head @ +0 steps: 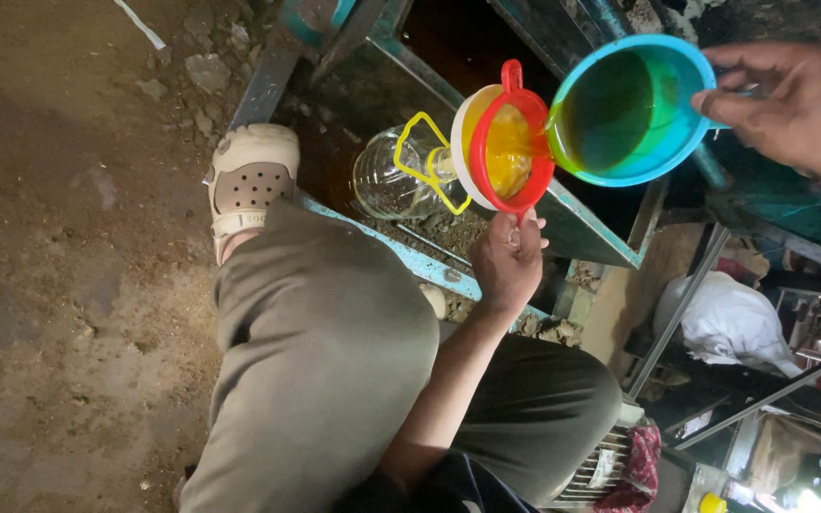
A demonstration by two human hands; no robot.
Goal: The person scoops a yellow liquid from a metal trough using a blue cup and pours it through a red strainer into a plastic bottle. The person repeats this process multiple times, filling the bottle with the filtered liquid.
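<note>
Two hands work together over a clear plastic jug with a yellow handle, which lies tilted on the ground beside a metal frame. The left hand closes its fingers around the handle of a red strainer, holding it over a white funnel at the jug's mouth. The right hand pinches the rim of a blue bowl, tipped so yellow liquid runs through the strainer.

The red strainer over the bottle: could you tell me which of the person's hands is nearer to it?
Left. The left hand grips the red strainer by its handle; the right hand is off to one side, tipping the blue bowl.
</note>
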